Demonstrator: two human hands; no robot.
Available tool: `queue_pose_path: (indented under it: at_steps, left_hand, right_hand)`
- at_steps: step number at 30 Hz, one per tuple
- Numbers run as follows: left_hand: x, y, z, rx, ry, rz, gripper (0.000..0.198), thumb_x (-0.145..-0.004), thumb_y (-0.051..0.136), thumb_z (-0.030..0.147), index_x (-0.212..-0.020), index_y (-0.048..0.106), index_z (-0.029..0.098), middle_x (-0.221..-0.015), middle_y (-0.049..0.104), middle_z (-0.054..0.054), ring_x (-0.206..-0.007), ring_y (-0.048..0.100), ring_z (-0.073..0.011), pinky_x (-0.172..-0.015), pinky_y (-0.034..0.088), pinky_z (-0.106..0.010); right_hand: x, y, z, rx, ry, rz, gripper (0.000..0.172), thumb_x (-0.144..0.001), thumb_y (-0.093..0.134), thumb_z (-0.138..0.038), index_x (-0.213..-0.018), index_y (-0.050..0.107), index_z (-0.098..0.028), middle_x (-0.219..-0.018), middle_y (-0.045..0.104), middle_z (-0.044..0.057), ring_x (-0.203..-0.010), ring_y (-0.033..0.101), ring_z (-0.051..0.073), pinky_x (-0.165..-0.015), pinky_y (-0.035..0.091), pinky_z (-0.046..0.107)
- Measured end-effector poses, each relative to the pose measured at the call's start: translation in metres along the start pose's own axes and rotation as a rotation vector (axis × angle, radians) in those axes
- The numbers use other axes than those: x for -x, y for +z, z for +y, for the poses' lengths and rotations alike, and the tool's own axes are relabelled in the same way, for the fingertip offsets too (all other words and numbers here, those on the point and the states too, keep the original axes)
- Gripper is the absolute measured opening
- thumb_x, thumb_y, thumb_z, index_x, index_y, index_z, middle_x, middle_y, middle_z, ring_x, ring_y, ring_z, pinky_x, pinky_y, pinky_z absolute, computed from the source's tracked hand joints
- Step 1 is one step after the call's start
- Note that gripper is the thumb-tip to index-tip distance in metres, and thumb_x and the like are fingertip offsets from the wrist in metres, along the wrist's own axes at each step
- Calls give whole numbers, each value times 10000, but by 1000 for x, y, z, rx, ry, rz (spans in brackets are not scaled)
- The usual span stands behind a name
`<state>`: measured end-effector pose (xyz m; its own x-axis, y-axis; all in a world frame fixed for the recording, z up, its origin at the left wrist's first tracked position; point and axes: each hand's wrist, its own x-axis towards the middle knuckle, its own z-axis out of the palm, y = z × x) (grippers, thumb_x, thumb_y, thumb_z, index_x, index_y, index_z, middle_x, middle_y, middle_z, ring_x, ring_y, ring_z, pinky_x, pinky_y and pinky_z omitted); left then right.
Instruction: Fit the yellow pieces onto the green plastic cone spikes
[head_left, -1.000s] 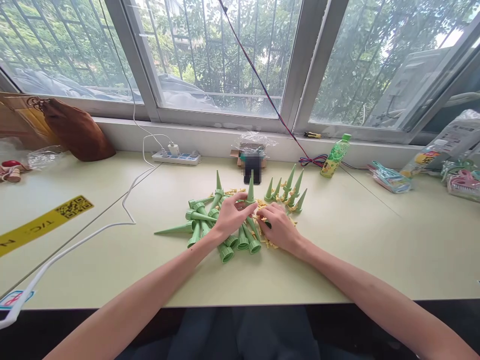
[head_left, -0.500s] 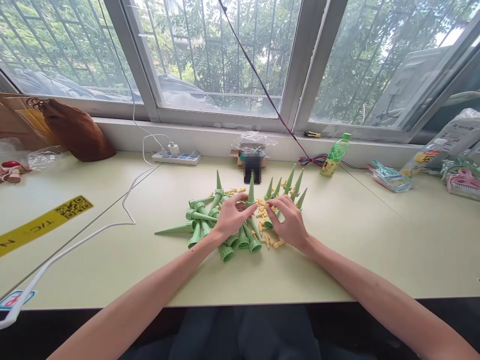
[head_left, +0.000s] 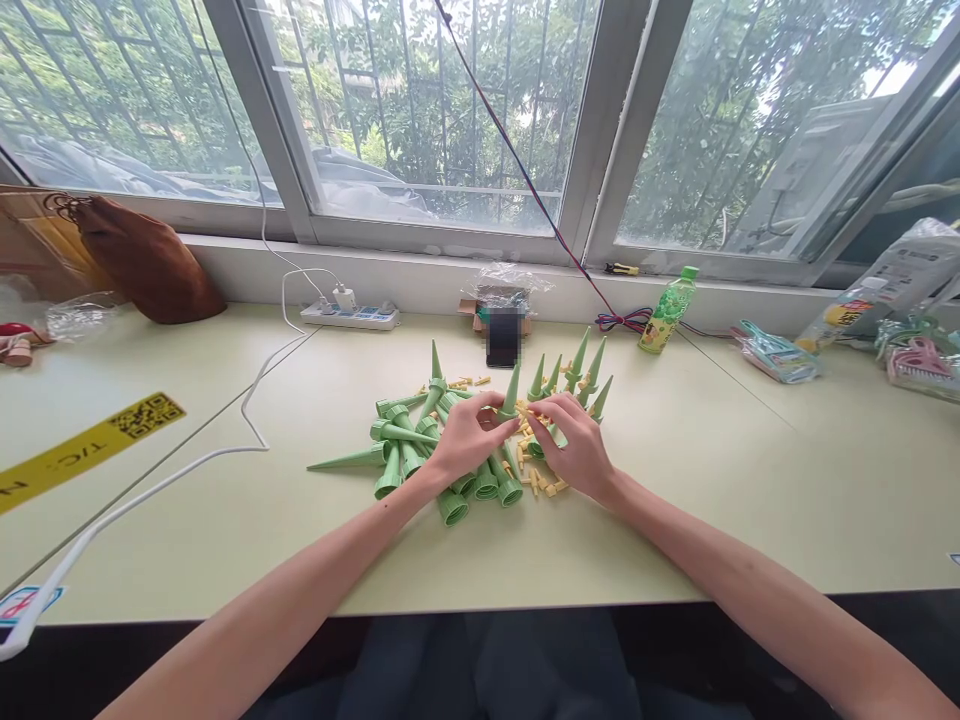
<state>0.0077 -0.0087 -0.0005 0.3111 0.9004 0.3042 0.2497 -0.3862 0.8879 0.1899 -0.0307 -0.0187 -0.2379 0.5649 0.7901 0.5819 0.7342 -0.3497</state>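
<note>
My left hand (head_left: 469, 437) grips the base of a green cone spike (head_left: 511, 392), its tip pointing up and leaning slightly right. Close against its right side, my right hand (head_left: 574, 445) pinches a small yellow piece (head_left: 527, 411) between thumb and forefinger. Several green spikes (head_left: 401, 433) with ribbed caps lie heaped to the left and below my left hand. Behind my right hand, several more green spikes (head_left: 580, 356) stand upright with yellow pieces on them. Loose yellow pieces (head_left: 537, 482) are scattered between and below the hands.
A phone (head_left: 503, 338) leans at the table's back, before a small box. The power strip (head_left: 351, 317) and its white cable are to the left. Toward the right are a green bottle (head_left: 669, 312), wrapped packs (head_left: 780, 352) and another bottle (head_left: 844, 315). A brown pouch (head_left: 150, 260) sits back left.
The green spike in my left hand has shifted slightly right and now tilts toward the right. My hands have come closer together at the spike's base.
</note>
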Motion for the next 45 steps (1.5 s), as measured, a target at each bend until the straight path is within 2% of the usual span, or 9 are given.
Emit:
queue_pose_path:
  at_steps: [14, 19, 23, 27, 40, 45]
  left_hand:
    - [0, 1, -3, -3, 36, 2, 329, -762, 681, 408, -959, 615, 153, -709, 623, -20, -590, 595, -142, -539, 503, -255]
    - [0, 1, -4, -104, 161, 50, 254, -799, 643, 358, -967, 639, 167, -894, 644, -49, -675, 603, -139, -629, 528, -271]
    - [0, 1, -4, -205, 231, 84, 206, -807, 642, 322, -956, 640, 180, -902, 623, -38, -652, 562, -119, -619, 510, -259]
    - [0, 1, -6, -224, 261, 64, 225, -810, 653, 340, -966, 629, 179, -915, 609, -36, -654, 556, -116, -619, 508, -256]
    - [0, 1, -7, -253, 243, 73, 239, -805, 657, 358, -952, 623, 173, -871, 608, -25, -656, 568, -120, -624, 501, -262]
    - [0, 1, -8, -268, 259, 76, 203, -805, 650, 298, -954, 613, 166, -869, 613, -27, -666, 584, -125, -617, 500, -259]
  right_hand:
    - [1, 0, 3, 0, 16, -29, 148, -915, 517, -188, -1025, 607, -228, -917, 629, 71, -856, 572, 202, -762, 514, 367]
    - [1, 0, 2, -7, 11, -21, 140, -912, 519, -184, -1013, 606, -229, -904, 634, 64, -839, 573, 194, -749, 513, 357]
    - [1, 0, 1, -12, -3, -16, 149, -910, 521, -177, -1027, 596, -230, -894, 641, 59, -823, 573, 190, -742, 513, 354]
    - [1, -1, 0, -17, -13, -14, 154, -913, 513, -170, -1032, 589, -233, -883, 642, 58, -809, 570, 194, -731, 511, 358]
    - [0, -2, 1, -11, -24, -18, 127, -925, 514, -193, -1027, 587, -219, -870, 649, 57, -800, 563, 186, -730, 501, 348]
    - [0, -3, 2, -2, -38, -25, 152, -897, 589, -258, -1045, 585, -220, -888, 644, 57, -823, 581, 192, -725, 506, 348]
